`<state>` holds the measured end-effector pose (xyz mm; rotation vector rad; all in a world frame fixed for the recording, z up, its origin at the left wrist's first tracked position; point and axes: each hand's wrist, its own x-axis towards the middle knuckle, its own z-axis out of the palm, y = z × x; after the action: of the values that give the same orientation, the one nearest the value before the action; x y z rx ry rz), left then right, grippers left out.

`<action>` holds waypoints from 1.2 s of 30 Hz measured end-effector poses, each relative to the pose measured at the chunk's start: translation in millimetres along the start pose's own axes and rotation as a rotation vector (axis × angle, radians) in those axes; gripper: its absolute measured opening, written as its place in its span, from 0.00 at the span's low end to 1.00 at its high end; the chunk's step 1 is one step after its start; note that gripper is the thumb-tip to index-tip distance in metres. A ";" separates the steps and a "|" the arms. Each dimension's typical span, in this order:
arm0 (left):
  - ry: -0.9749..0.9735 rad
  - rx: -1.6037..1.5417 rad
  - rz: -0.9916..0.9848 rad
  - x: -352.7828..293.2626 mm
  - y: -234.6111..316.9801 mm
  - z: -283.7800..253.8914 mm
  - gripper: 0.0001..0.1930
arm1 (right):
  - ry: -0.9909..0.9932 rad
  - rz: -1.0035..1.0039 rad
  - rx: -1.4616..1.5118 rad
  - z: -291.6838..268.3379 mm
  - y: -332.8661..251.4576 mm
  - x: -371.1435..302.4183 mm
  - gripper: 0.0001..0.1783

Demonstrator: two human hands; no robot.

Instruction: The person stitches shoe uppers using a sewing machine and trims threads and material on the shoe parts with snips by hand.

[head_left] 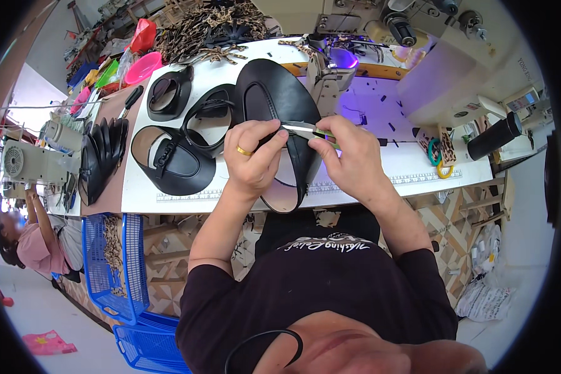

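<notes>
A large black shoe upper [280, 84] stands on the white table in front of the sewing machine, its pale lining showing at the lower end. My left hand [252, 153], with a gold ring, is closed with finger and thumb at the upper's edge. In my right hand [352, 156] are thread snips [302, 129] with silver blades and a green handle. Their blades lie across the upper, with the tips close to my left fingertips. Whether a thread runs between the blades is too small to tell.
More black shoe uppers [184, 165] lie to the left, some fanned in a stack [103, 153]. The sewing machine [330, 75] glows purple at the far side. Leopard-print strips [199, 31] are heaped behind. Blue crates [137, 258] stand below left; another person [47, 246] sits far left.
</notes>
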<state>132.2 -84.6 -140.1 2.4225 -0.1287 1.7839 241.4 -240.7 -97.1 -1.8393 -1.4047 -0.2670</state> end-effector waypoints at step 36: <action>0.135 -1.472 -1.647 -61.2 3.2 37.6 0.18 | -0.178 0.078 0.207 55.9 78.4 -19.5 0.16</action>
<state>149.0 -94.1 -209.3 0.6556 0.3454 0.4963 287.9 -222.0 -181.6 -1.7742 -1.4188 0.0823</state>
